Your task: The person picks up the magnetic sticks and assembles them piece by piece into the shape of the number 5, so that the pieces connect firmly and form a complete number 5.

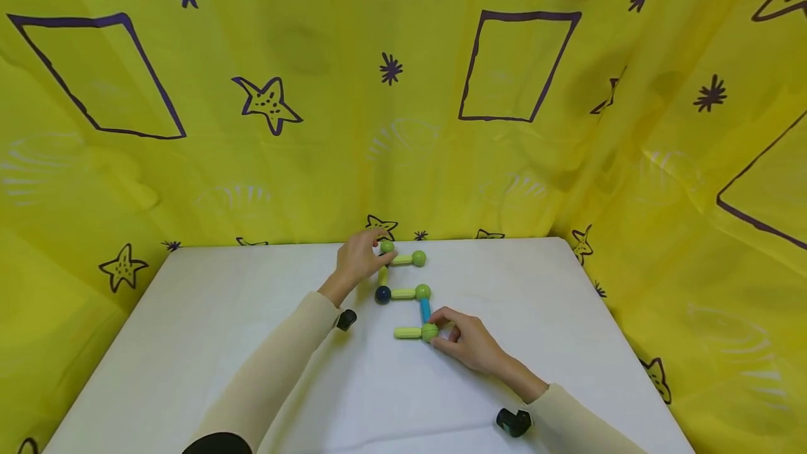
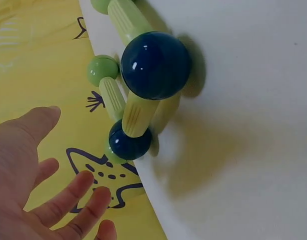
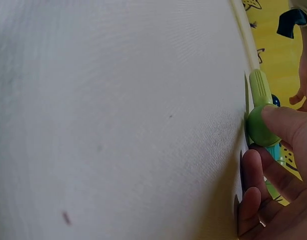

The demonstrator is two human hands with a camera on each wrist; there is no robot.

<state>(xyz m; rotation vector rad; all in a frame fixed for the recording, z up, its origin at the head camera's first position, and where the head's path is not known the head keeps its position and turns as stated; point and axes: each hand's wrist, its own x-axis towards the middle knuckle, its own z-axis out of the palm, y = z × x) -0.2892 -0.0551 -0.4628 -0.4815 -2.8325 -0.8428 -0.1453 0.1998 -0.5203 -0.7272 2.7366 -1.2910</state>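
Note:
A chain of balls and short rods lies on the white table. At its far end, my left hand (image 1: 361,256) is around a green ball (image 1: 387,247); the left wrist view shows its fingers spread and apart from the chain. Beside that end, a yellow-green rod leads to another green ball (image 1: 419,258). A dark blue ball (image 1: 382,294) forms a corner nearer me. A blue rod (image 1: 425,310) runs down to the near green ball (image 3: 262,125), which my right hand (image 1: 469,342) pinches between thumb and fingers. A yellow-green rod (image 1: 408,333) points left from this ball.
The white table (image 1: 208,342) stretches to both sides of the chain. Behind it and along the sides hangs a yellow curtain (image 1: 328,174) with dark star and frame drawings. A black wrist camera (image 1: 513,422) sits on the right wrist.

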